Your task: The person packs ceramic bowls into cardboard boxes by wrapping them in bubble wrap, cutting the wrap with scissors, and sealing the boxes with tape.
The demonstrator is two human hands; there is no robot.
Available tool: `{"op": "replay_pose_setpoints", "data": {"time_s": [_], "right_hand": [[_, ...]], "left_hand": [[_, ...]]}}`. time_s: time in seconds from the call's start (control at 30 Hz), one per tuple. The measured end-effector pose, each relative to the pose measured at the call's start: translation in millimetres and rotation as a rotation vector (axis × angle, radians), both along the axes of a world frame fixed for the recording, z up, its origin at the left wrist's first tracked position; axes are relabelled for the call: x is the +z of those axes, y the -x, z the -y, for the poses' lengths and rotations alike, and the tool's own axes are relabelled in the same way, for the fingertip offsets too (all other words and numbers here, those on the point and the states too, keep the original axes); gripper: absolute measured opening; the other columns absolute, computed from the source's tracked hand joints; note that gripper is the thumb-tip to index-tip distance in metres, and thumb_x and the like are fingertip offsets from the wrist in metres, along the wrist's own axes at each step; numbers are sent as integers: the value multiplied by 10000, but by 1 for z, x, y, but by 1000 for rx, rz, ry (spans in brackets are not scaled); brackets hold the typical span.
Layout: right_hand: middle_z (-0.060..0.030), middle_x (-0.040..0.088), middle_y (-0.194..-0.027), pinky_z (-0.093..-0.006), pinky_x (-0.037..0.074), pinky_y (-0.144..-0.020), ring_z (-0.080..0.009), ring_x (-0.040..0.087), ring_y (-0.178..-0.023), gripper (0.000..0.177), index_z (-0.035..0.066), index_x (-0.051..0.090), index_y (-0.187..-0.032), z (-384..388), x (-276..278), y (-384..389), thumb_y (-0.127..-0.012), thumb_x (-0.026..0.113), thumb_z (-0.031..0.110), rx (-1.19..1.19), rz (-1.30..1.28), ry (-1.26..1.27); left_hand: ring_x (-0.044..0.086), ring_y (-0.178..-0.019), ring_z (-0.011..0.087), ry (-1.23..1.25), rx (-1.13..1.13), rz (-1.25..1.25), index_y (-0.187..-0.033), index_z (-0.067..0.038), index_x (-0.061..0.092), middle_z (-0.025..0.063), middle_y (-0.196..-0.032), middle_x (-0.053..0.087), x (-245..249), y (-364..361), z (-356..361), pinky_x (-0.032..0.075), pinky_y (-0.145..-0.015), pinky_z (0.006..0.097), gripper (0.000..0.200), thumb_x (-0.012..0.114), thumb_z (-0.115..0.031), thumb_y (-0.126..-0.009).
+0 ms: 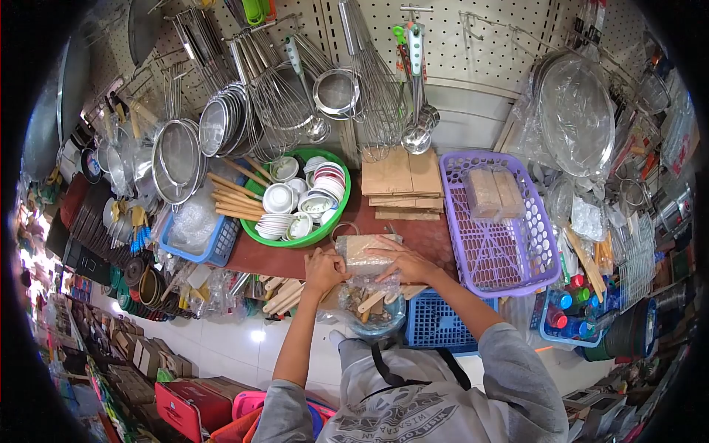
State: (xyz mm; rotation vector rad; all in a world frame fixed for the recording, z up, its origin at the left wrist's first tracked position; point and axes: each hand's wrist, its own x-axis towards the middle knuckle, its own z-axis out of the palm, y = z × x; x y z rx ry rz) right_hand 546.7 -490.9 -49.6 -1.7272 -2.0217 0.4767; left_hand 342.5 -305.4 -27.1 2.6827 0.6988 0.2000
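Observation:
A small cardboard packet in clear plastic wrapping lies at the front edge of the reddish-brown table. My left hand is closed at its left end, with the fingers curled and pinching the wrapping. Across the packet's right side rests my right hand, fingers spread and lying flat on the plastic. Loose clear plastic hangs below the packet, between the hands. Just behind it, a thin ring-shaped object shows only in part.
A green basin of small bowls stands back left. Flat cardboard pieces are stacked behind, beside a purple basket holding wrapped packets. Wooden-handled tools and a blue crate sit below the table edge. Whisks and strainers hang above.

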Motion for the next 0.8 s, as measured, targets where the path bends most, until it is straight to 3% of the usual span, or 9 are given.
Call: {"op": "replay_pose_setpoints", "data": {"time_s": [0.07, 0.17, 0.27, 0.37, 0.47, 0.57, 0.7, 0.8], "right_hand": [[119, 313, -1578, -414, 232, -1225, -241, 120, -1513, 590, 350, 782, -987, 0, 2, 1, -597, 635, -68, -11, -20, 36], [130, 303, -1581, -404, 232, -1227, -233, 115, -1513, 585, 358, 779, -987, 1, 4, 2, -611, 636, -67, -15, 17, 22], [130, 297, -1583, -403, 237, -1227, -232, 114, -1514, 582, 360, 780, -983, 2, 4, 1, -616, 636, -68, -20, 11, 41], [133, 293, -1583, -430, 241, -1224, -232, 114, -1514, 573, 367, 780, -977, 1, -4, 0, -617, 653, -61, -18, 22, 10], [99, 344, -1567, -441, 255, -1214, -266, 116, -1514, 490, 314, 797, -945, 2, 3, 2, -605, 691, -22, -15, 32, 11], [96, 330, -1574, -453, 274, -1204, -268, 120, -1513, 484, 337, 794, -947, 0, -6, -1, -615, 703, -2, 4, 79, -34], [95, 311, -1575, -468, 296, -1184, -235, 131, -1512, 398, 356, 790, -944, 4, 4, 3, -666, 711, 82, -7, 114, -27], [80, 307, -1578, -503, 292, -1171, -246, 122, -1513, 360, 355, 791, -943, 3, 1, 0, -667, 730, 132, 6, 105, -24]], "left_hand": [[585, -924, 277, -21, 16, 16, -693, -101, 600, 9, -778, 593, -4, 2, 3, 424, -823, 455, 300, 853, -245, -620], [585, -919, 286, 205, 18, 109, -813, -92, 539, 48, -853, 545, -21, 6, -3, 457, -740, 405, 348, 832, -150, -634], [563, -967, 351, 310, 124, 198, -928, -104, 488, 101, -983, 516, -45, 22, -13, 457, -847, 462, 379, 769, -106, -674], [545, -950, 376, 234, 137, 189, -962, -84, 461, 152, -1031, 487, -43, 33, -15, 466, -838, 431, 400, 735, -78, -670], [548, -977, 339, 170, 35, 279, -1039, -70, 491, 142, -1012, 488, -14, 25, -2, 466, -825, 437, 517, 770, -123, -606], [485, -1148, 365, -22, -173, 267, -1235, -93, 503, 166, -1155, 496, 32, 6, 17, 397, -995, 480, 747, 833, -236, -581], [346, -1352, 375, -75, -305, 225, -1444, -133, 390, 185, -1399, 408, 25, -25, 17, 265, -1152, 496, 1105, 913, -399, -508], [357, -1351, 364, -218, -320, 40, -1452, -123, 359, 169, -1374, 427, -9, -42, 2, 237, -1180, 491, 1145, 916, -402, -491]]}}
